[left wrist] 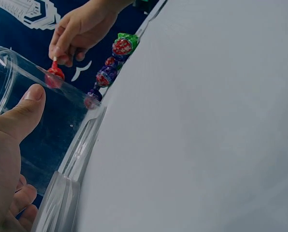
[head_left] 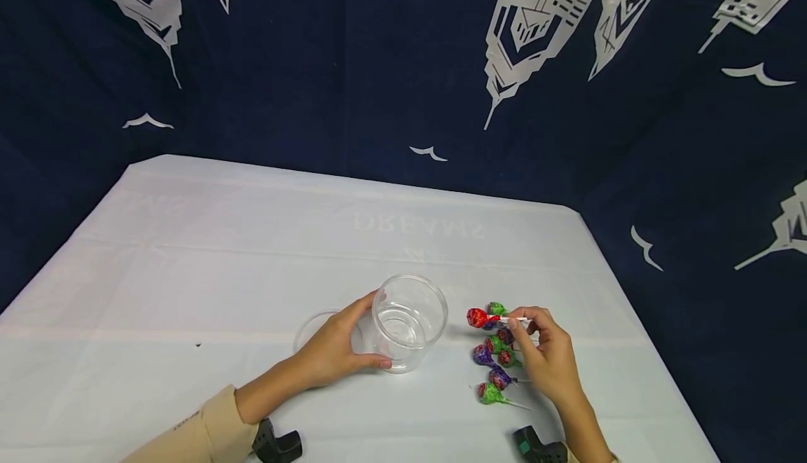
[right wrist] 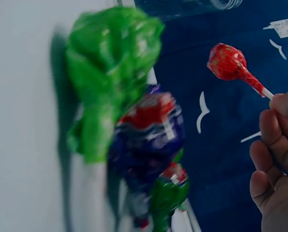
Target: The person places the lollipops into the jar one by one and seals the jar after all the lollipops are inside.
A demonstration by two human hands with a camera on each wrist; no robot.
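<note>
A clear plastic jar (head_left: 408,323) stands on the white table, its round mouth facing up. My left hand (head_left: 334,351) grips the jar's left side, thumb at the front near its base. In the left wrist view the thumb (left wrist: 25,111) lies along the jar wall. My right hand (head_left: 548,354) pinches the white stick of a red-wrapped lollipop (head_left: 477,318), whose head points left toward the jar. The right wrist view shows this red lollipop (right wrist: 226,62) raised apart from the others. Below it, several green and purple lollipops (head_left: 498,380) lie on the table.
A clear round lid (head_left: 309,324) lies on the table left of the jar, partly hidden by the left hand. White cloth (head_left: 189,260) covers the table. Behind it hangs a dark blue curtain (head_left: 315,85) with white building and bird prints.
</note>
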